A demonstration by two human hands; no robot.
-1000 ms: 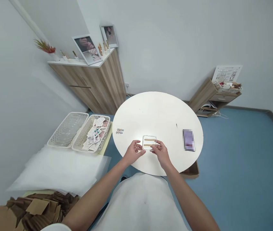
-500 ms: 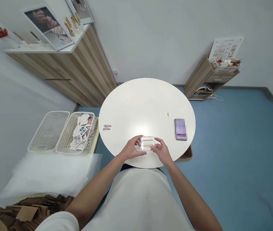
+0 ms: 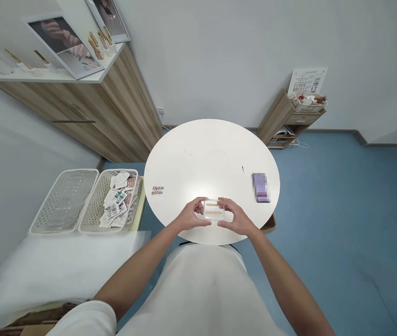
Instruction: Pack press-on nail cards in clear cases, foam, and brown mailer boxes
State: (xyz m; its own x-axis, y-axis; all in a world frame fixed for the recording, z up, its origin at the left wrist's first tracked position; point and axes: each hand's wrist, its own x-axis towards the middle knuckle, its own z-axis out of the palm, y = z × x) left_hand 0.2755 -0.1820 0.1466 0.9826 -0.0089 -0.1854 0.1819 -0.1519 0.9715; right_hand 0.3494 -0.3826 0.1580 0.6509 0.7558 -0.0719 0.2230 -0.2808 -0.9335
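Between my two hands is a small clear plastic box (image 3: 214,216) with two tan strips across it. My left hand (image 3: 191,215) grips the box's left end, thumb at the near edge and fingers at the far edge. At the right end, my right hand (image 3: 235,217) holds it the same way, fingertips over the far edge and thumb along the near one. The box is over the near part of the white oval table (image 3: 208,154); whether it touches the top I cannot tell. What is inside beyond the strips is too small to make out.
On the table lie a set of small shiny nail-like pieces (image 3: 157,190) at left, a purple blurred packet (image 3: 261,187) at right and a tiny dark piece (image 3: 243,169). Left of the table stands a white basket (image 3: 91,212) of cards beside a second basket (image 3: 61,200). A wooden cabinet (image 3: 128,102) stands behind.
My right hand has shifted from fingertips on the box's right side to gripping its far and near edges. My left hand keeps its hold. The view has turned slightly.
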